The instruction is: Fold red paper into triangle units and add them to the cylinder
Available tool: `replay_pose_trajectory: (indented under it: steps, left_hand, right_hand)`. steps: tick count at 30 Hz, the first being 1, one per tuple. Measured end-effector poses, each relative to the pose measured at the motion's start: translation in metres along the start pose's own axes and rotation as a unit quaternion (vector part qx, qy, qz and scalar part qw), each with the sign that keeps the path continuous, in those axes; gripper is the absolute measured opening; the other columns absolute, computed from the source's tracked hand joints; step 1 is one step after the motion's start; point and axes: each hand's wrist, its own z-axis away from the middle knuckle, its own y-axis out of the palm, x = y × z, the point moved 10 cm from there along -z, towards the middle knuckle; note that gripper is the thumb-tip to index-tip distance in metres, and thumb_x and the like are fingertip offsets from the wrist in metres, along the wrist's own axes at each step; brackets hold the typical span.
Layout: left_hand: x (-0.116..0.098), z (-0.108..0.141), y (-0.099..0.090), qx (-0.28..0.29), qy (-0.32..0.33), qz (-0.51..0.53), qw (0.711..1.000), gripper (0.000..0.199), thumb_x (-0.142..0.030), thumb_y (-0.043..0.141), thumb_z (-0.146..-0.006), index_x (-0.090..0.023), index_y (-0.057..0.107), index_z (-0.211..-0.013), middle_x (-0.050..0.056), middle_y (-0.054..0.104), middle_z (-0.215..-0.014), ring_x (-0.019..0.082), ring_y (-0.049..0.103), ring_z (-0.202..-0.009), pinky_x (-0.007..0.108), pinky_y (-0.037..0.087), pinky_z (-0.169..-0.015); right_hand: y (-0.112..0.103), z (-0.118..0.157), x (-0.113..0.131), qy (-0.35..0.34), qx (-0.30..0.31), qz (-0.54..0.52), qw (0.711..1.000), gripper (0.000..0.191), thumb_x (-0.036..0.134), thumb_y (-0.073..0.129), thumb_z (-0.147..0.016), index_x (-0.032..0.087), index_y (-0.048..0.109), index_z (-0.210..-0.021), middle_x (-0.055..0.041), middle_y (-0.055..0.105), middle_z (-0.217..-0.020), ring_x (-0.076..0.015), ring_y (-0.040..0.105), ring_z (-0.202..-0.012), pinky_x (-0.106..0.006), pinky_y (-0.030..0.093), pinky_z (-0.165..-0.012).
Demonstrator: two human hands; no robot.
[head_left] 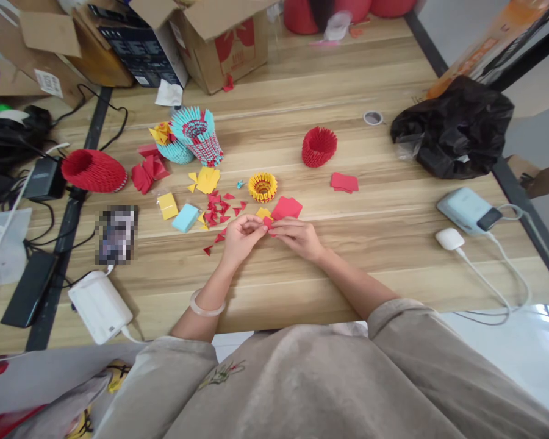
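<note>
Between my left hand [242, 238] and my right hand [301, 236] is a small red paper piece [268, 222], pinched by the fingers of both. Red paper sheets [287, 208] lie just beyond my right fingers, with a bit of yellow paper [263, 213] beside them. Small folded red triangles [216, 207] are scattered left of my left hand. A yellow and red paper ring [262, 187] stands beyond my hands. Yellow sheets [208, 180], a yellow pack [168, 206] and a blue pack [186, 217] lie further left.
Paper vases [208, 146] and a red oval one [96, 171] stand at the left, a red bowl [319, 147] at centre right. A phone [118, 235], white power bank [100, 306], blue power bank [465, 209], black bag [457, 128] and cardboard box [224, 52] surround them.
</note>
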Motion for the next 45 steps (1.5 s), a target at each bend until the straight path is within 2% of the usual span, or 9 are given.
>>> replay_pose_trajectory:
  steps: [5, 10, 16, 24, 30, 35, 38, 40, 45]
  left_hand:
    - [-0.009, 0.000, 0.006, 0.036, 0.060, 0.006, 0.998, 0.022, -0.027, 0.075, -0.064, -0.015, 0.059, -0.074, 0.000, 0.065, -0.071, 0.011, 0.061, -0.067, 0.023, 0.048, -0.066]
    - [-0.012, 0.002, 0.009, 0.047, 0.105, -0.027, 0.993, 0.015, -0.027, 0.072, -0.069, -0.015, 0.068, -0.076, 0.006, 0.071, -0.081, 0.015, 0.065, -0.074, 0.027, 0.053, -0.069]
    - [-0.013, 0.007, 0.011, 0.055, 0.133, -0.042, 0.989, 0.017, -0.027, 0.071, -0.072, -0.015, 0.072, -0.085, 0.008, 0.074, -0.088, 0.018, 0.069, -0.078, 0.030, 0.055, -0.073]
    - [-0.028, 0.013, 0.013, 0.051, 0.205, -0.125, 0.969, 0.013, -0.024, 0.067, -0.077, -0.017, 0.074, -0.086, 0.008, 0.074, -0.087, 0.017, 0.068, -0.077, 0.028, 0.054, -0.069]
    - [-0.025, 0.013, 0.012, 0.041, 0.186, -0.130, 0.973, 0.012, -0.022, 0.068, -0.074, -0.016, 0.073, -0.082, 0.008, 0.074, -0.082, 0.016, 0.068, -0.073, 0.027, 0.053, -0.067]
    - [-0.018, 0.010, 0.011, 0.031, 0.149, -0.095, 0.984, 0.009, -0.021, 0.068, -0.071, -0.015, 0.069, -0.077, 0.006, 0.072, -0.076, 0.015, 0.065, -0.068, 0.026, 0.052, -0.066]
    - [-0.020, 0.011, 0.012, 0.029, 0.153, -0.092, 0.983, 0.005, -0.019, 0.066, -0.070, -0.015, 0.063, -0.070, 0.003, 0.067, -0.068, 0.011, 0.061, -0.063, 0.022, 0.049, -0.061]
    - [-0.023, 0.012, 0.012, 0.017, 0.166, -0.100, 0.981, 0.010, -0.017, 0.066, -0.068, -0.016, 0.056, -0.071, -0.001, 0.061, -0.064, 0.009, 0.056, -0.059, 0.020, 0.046, -0.058]
    - [-0.017, 0.010, 0.008, -0.001, 0.161, -0.116, 0.980, 0.038, -0.013, 0.064, -0.065, -0.020, 0.047, -0.098, -0.006, 0.058, -0.064, 0.009, 0.057, -0.058, 0.021, 0.048, -0.061]
  right_hand:
    - [-0.004, -0.001, -0.017, 0.096, -0.048, -0.131, 0.986, 0.011, 0.029, 0.066, -0.081, 0.021, 0.073, -0.084, -0.0057, 0.074, -0.089, -0.0172, 0.069, -0.087, -0.032, 0.055, -0.084]
    - [0.001, 0.006, -0.039, 0.205, -0.104, -0.294, 0.928, 0.013, 0.030, 0.077, -0.069, 0.020, 0.071, -0.074, -0.0019, 0.073, -0.076, -0.0135, 0.067, -0.073, -0.026, 0.054, -0.072]
    - [0.008, 0.014, -0.053, 0.269, -0.129, -0.359, 0.884, 0.017, 0.032, 0.079, -0.067, 0.019, 0.068, -0.069, 0.0009, 0.070, -0.067, -0.0097, 0.064, -0.063, -0.022, 0.052, -0.065]
    - [0.008, 0.017, -0.055, 0.287, -0.131, -0.344, 0.884, 0.023, 0.037, 0.077, -0.068, 0.018, 0.066, -0.068, 0.0005, 0.069, -0.064, -0.0096, 0.063, -0.060, -0.022, 0.051, -0.063]
    - [0.009, 0.016, -0.052, 0.282, -0.136, -0.367, 0.876, 0.022, 0.035, 0.078, -0.067, 0.017, 0.064, -0.069, 0.0009, 0.069, -0.063, -0.0092, 0.063, -0.058, -0.022, 0.052, -0.062]
    - [0.009, 0.016, -0.052, 0.303, -0.151, -0.377, 0.862, 0.033, 0.037, 0.081, -0.062, 0.019, 0.057, -0.072, 0.0029, 0.068, -0.059, -0.0112, 0.064, -0.054, -0.024, 0.053, -0.059]
    - [0.010, 0.014, -0.049, 0.299, -0.137, -0.371, 0.868, 0.037, 0.039, 0.082, -0.061, 0.019, 0.052, -0.071, 0.0038, 0.066, -0.056, -0.0113, 0.063, -0.051, -0.023, 0.052, -0.055]
    - [0.010, 0.013, -0.045, 0.289, -0.123, -0.356, 0.880, 0.037, 0.039, 0.081, -0.062, 0.019, 0.051, -0.070, 0.0041, 0.065, -0.055, -0.0107, 0.063, -0.049, -0.022, 0.051, -0.053]
    - [0.012, 0.010, -0.042, 0.279, -0.100, -0.340, 0.893, 0.033, 0.046, 0.073, -0.071, 0.019, 0.056, -0.081, 0.0027, 0.066, -0.060, -0.0116, 0.065, -0.053, -0.025, 0.055, -0.058]
